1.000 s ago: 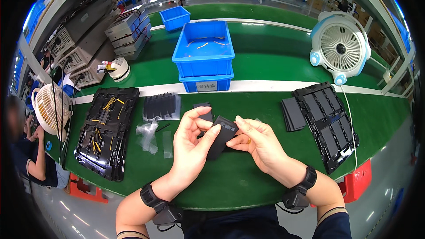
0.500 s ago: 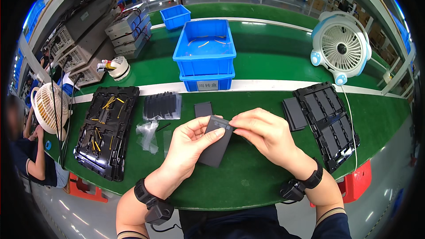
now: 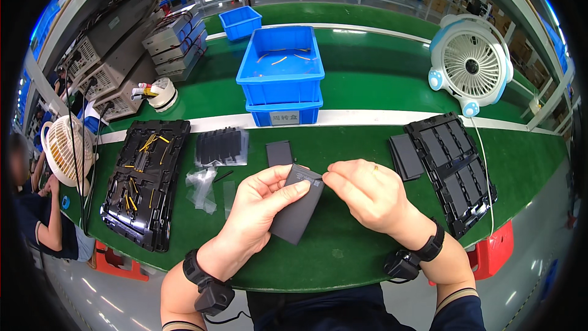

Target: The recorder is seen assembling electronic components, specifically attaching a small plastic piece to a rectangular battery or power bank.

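My left hand point(image 3: 260, 205) grips a flat black battery-like block point(image 3: 298, 214), thumb across its printed upper face and fingers behind. The block is tilted, its lower end toward me. My right hand point(image 3: 364, 193) is pinched at the block's upper right corner; what lies between the fingertips, if anything, is too small to make out. Just beyond my left fingers a second black block point(image 3: 279, 153) lies on the green table. To the left are a sheet of black strips point(image 3: 222, 146), crumpled clear film point(image 3: 202, 185) and one loose black strip point(image 3: 224, 176).
A black tray point(image 3: 144, 178) with yellow strips lies left. At right are a black tray point(image 3: 453, 171) holding dark blocks and a few loose blocks point(image 3: 405, 156). Stacked blue bins point(image 3: 282, 79) and a white fan point(image 3: 470, 66) stand behind. A person point(image 3: 52, 214) sits at far left.
The block has shifted slightly down in my left hand's grip. My right fingers have drawn together and moved a little right and back from over the block to its corner.
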`<control>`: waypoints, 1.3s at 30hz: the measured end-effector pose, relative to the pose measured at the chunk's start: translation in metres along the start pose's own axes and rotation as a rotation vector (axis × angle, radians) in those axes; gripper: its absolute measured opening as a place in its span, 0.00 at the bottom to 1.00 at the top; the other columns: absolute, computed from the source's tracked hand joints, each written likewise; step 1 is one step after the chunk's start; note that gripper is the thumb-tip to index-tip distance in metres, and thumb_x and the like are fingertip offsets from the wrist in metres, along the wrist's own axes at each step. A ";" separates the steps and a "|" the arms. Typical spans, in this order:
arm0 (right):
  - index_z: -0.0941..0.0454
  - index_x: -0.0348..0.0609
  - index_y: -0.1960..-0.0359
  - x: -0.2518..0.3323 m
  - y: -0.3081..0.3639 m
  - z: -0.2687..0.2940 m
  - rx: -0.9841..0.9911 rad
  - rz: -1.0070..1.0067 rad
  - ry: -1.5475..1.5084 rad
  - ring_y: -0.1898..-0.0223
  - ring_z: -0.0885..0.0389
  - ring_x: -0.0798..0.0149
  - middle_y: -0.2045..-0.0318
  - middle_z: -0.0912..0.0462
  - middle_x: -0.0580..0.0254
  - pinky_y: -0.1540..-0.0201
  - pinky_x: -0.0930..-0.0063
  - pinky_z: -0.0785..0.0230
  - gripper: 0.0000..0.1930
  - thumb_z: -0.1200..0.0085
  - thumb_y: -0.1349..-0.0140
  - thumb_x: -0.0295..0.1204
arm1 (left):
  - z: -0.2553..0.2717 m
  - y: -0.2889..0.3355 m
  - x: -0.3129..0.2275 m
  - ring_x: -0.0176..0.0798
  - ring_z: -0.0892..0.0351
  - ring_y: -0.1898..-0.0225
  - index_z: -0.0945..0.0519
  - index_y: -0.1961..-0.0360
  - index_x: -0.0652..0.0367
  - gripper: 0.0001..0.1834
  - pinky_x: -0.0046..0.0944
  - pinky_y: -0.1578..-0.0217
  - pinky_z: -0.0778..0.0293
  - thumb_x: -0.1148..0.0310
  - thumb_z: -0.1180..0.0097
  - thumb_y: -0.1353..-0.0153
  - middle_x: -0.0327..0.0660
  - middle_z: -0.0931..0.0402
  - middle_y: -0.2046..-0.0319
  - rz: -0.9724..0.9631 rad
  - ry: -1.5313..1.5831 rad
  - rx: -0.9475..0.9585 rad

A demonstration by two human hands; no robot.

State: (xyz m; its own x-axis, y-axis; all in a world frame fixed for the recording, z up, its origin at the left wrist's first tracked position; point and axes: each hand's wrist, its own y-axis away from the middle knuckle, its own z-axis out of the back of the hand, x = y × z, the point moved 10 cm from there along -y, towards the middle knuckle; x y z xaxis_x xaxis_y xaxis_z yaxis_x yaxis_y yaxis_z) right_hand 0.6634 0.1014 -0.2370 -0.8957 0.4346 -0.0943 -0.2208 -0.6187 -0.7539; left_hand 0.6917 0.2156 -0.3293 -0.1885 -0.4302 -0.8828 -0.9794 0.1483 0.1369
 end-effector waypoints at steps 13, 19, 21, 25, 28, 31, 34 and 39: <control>0.22 0.34 0.59 -0.061 0.028 -0.026 -0.092 -0.899 -1.046 0.69 0.20 0.70 0.67 0.20 0.57 0.68 0.78 0.28 0.10 0.48 0.42 0.23 | -0.001 -0.002 -0.019 0.26 0.25 0.63 0.23 0.55 0.62 0.13 0.27 0.57 0.28 0.75 0.41 0.43 0.36 0.22 0.64 -0.172 -0.124 0.037; 0.20 0.34 0.63 -0.046 0.049 -0.067 0.112 -1.143 -1.393 0.69 0.21 0.74 0.68 0.18 0.61 0.65 0.82 0.28 0.10 0.43 0.41 0.28 | -0.009 -0.001 -0.015 0.26 0.24 0.62 0.23 0.55 0.63 0.14 0.28 0.57 0.28 0.75 0.41 0.43 0.37 0.21 0.63 -0.213 -0.237 0.076; 0.22 0.33 0.60 -0.044 0.049 -0.067 0.085 -1.114 -1.435 0.67 0.21 0.73 0.66 0.19 0.60 0.61 0.81 0.27 0.10 0.44 0.41 0.26 | -0.009 -0.003 -0.013 0.27 0.24 0.61 0.23 0.55 0.63 0.14 0.28 0.56 0.28 0.75 0.42 0.43 0.37 0.22 0.63 -0.207 -0.205 0.086; 0.23 0.33 0.56 -0.040 0.038 -0.055 -0.016 -1.010 -1.449 0.64 0.21 0.72 0.63 0.19 0.59 0.57 0.80 0.27 0.12 0.45 0.42 0.22 | -0.002 -0.009 -0.009 0.27 0.24 0.60 0.24 0.53 0.62 0.14 0.28 0.56 0.28 0.74 0.43 0.42 0.37 0.22 0.61 -0.148 -0.020 0.112; 0.24 0.34 0.55 -0.039 0.033 -0.049 -0.096 -0.951 -1.492 0.60 0.22 0.71 0.63 0.21 0.60 0.55 0.80 0.27 0.14 0.44 0.45 0.17 | -0.007 -0.007 -0.009 0.28 0.24 0.59 0.25 0.53 0.60 0.14 0.29 0.54 0.29 0.73 0.45 0.40 0.37 0.22 0.60 -0.095 0.018 0.141; 0.23 0.35 0.56 -0.041 0.033 -0.042 -0.094 -0.903 -1.343 0.59 0.22 0.70 0.64 0.21 0.60 0.57 0.78 0.25 0.14 0.43 0.46 0.17 | -0.009 -0.009 -0.002 0.28 0.24 0.59 0.25 0.53 0.59 0.13 0.29 0.53 0.29 0.71 0.45 0.40 0.36 0.23 0.61 -0.064 0.081 0.173; 0.21 0.37 0.58 -0.041 0.031 -0.035 -0.134 -0.856 -1.250 0.61 0.21 0.68 0.65 0.21 0.60 0.58 0.77 0.24 0.14 0.42 0.48 0.17 | -0.013 -0.009 0.007 0.27 0.24 0.58 0.25 0.55 0.59 0.12 0.29 0.54 0.28 0.70 0.45 0.39 0.35 0.23 0.61 -0.007 0.146 0.215; 0.18 0.38 0.63 -0.038 0.019 -0.010 -0.148 -0.625 -0.892 0.68 0.19 0.67 0.69 0.18 0.57 0.65 0.78 0.26 0.12 0.38 0.52 0.19 | -0.020 -0.004 0.006 0.26 0.24 0.59 0.25 0.55 0.57 0.11 0.28 0.56 0.27 0.70 0.46 0.39 0.34 0.23 0.61 0.039 0.222 0.245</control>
State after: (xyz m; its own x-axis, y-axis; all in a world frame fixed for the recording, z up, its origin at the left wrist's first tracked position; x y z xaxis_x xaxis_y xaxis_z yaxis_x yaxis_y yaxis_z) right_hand 0.6967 0.0801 -0.2539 -0.6121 -0.0227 0.7904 -0.7378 -0.3434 -0.5812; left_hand 0.6930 0.1948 -0.3262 -0.2633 -0.5995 -0.7558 -0.9298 0.3665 0.0332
